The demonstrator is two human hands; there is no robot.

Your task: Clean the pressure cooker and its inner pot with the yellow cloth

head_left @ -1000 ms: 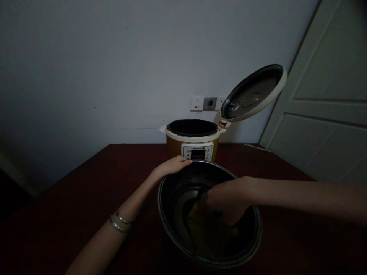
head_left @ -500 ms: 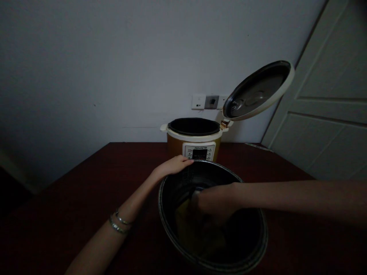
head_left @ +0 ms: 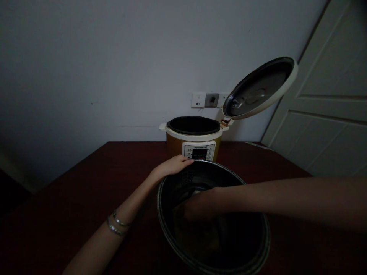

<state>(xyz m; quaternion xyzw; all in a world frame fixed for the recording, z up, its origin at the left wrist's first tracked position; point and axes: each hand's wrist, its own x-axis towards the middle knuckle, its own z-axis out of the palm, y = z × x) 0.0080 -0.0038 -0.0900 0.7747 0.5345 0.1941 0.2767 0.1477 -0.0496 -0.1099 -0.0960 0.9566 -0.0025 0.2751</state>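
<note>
A dark, round inner pot (head_left: 246, 236) is tilted with its mouth facing me. My left hand (head_left: 174, 165) is closed over its far left rim, thumb along the edge. Deep inside the pot, my right hand (head_left: 200, 206) presses on a yellowish cloth (head_left: 192, 238) against the wall and bottom. Its fingers are bent and partly lost in shadow. Just behind the pot stands an electric cooker (head_left: 174, 144), gold and white with a front control panel, its lid (head_left: 260, 91) raised to the right.
Everything rests on a dark red table (head_left: 114, 168). A pale wall (head_left: 114, 68) with sockets (head_left: 212, 100) rises behind the cooker. On the right is a light panelled door (head_left: 329, 107). The light is dim.
My right hand has moved left and slightly deeper within the pot, with the cloth shifting along. My left hand keeps its place on the rim.
</note>
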